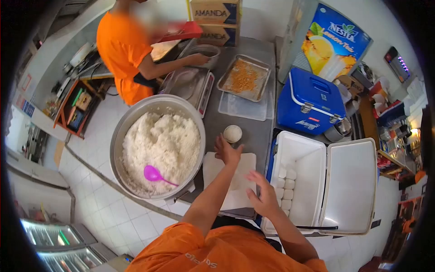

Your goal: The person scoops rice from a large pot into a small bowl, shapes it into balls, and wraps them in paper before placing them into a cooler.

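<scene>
My left hand [226, 152] reaches forward over the grey counter [253, 136], its fingers spread just short of a round white rice ball [233, 133] that lies on the counter. It holds nothing. My right hand [263, 196] hovers open above a stack of white paper sheets [242, 170] in front of me, next to the open white cooler box [301, 156], which has several wrapped white rice balls [285, 190] stacked inside along its left wall.
A large metal pot of cooked rice [158, 145] with a pink scoop [154, 174] stands at the left. A co-worker in orange [124, 50] reaches to a metal bowl [206, 52] behind a scale [188, 84]. A tray of crumbs [244, 77] and a blue cooler [310, 102] stand further back.
</scene>
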Available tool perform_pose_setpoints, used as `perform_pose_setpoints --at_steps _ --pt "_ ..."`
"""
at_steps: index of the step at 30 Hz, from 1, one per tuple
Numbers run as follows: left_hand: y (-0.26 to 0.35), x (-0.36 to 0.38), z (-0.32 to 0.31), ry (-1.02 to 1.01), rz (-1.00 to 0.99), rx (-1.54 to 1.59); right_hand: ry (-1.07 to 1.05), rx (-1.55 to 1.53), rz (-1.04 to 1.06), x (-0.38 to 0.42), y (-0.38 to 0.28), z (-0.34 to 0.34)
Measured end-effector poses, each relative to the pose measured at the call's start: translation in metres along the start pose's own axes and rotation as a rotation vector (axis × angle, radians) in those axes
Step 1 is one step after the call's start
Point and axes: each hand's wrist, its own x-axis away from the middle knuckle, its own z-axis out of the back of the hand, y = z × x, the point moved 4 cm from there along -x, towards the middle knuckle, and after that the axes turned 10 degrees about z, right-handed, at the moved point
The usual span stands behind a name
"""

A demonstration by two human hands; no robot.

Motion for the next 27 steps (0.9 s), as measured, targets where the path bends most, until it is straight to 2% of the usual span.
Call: perform_pose_setpoints --at_steps 2,4,5,6,7,8,10,11,13,15,17,19,21,22,24,26,27 --pt "-0.024 0.045 0.040 0.037 -0.300 0.212 -0.103 0.073 0.215 -0.048 -0.001 -0.026" --pt "-0.076 0.086 0.057 -0.140 -0.478 0.056 -0.168 0.180 0.254 -0.085 0.009 -0.067" --pt "-0.105 0.106 0.079 -0.207 -0.504 0.134 -0.161 0.163 0.256 -0.102 0.016 -0.084" --pt "-0.131 0.122 0.103 -0.279 -0.529 0.212 -0.180 0.343 0.406 -0.116 0.018 -0.100" --pt "-0.153 0.128 0.119 -0.289 -0.590 0.179 -0.200 0.528 0.550 -0.117 0.019 -0.112" --pt "-0.170 0.131 0.129 -0.298 -0.649 0.154 -0.201 0.525 0.545 -0.113 0.024 -0.116" --pt "-0.195 0.131 0.142 -0.325 -0.675 0.122 -0.200 0.684 0.743 -0.102 0.023 -0.120" --pt "-0.199 0.129 0.145 -0.343 -0.701 0.095 -0.203 0.689 0.748 -0.099 0.014 -0.113" --pt "-0.196 0.132 0.140 -0.401 -0.733 0.103 -0.334 0.692 0.690 -0.082 0.003 -0.096" --pt "-0.181 0.137 0.136 -0.437 -0.874 0.109 -0.495 0.695 0.578 -0.049 0.009 -0.084" --pt "-0.181 0.134 0.129 -0.417 -0.897 0.072 -0.474 0.668 0.376 -0.007 0.026 -0.073" --pt "-0.189 0.133 0.115 -0.388 -0.926 0.042 -0.492 0.534 0.009 0.038 0.058 -0.068" --pt "-0.201 0.128 0.106 -0.392 -0.940 0.038 -0.431 0.503 -0.091 0.083 0.093 -0.079" --pt "-0.194 0.129 0.112 -0.407 -0.923 -0.005 -0.413 0.505 -0.092 0.103 0.106 -0.087" --pt "-0.199 0.123 0.108 -0.400 -0.955 -0.058 -0.404 0.701 -0.014 0.132 0.119 -0.101" --pt "-0.202 0.122 0.109 -0.390 -0.976 -0.109 -0.417 0.707 0.010 0.138 0.103 -0.103" --pt "-0.201 0.118 0.113 -0.404 -0.918 -0.083 -0.440 0.716 0.043 0.140 0.091 -0.103"
